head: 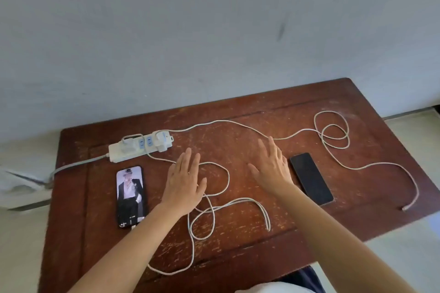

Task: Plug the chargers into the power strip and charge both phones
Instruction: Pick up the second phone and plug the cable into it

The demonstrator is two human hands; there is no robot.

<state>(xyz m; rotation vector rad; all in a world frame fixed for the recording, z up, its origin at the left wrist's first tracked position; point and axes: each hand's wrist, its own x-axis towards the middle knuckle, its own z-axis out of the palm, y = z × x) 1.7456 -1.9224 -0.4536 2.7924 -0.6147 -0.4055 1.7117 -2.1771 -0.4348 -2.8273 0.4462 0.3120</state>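
From where I sit watching, both hands hover flat over the middle of the counter [238,257], fingers spread and holding nothing: the left hand [183,181] lies over the tangle of the near cable [226,204], the right hand [271,166] just beside the dark phone [310,178]. The power strip [140,147] sits at the far left with a charger at each end, so I judge the plugging-in done. The lit phone [130,196] at the left appears to have a cable in its near end, though my forearm hides part of that joint. What is left is the dark phone, and the move turns on one thing: the loose plug [404,208] of the long cable [333,135] lies at the near right of the counter, well apart from that phone and to the right of it, beyond the phone from my right hand. The phone's long axis runs from far-left to near-right, its near end pointing roughly toward that plug. My right hand is plainly the nearer; I would reach it past the phone for the plug, and use the left only to steady the phone.
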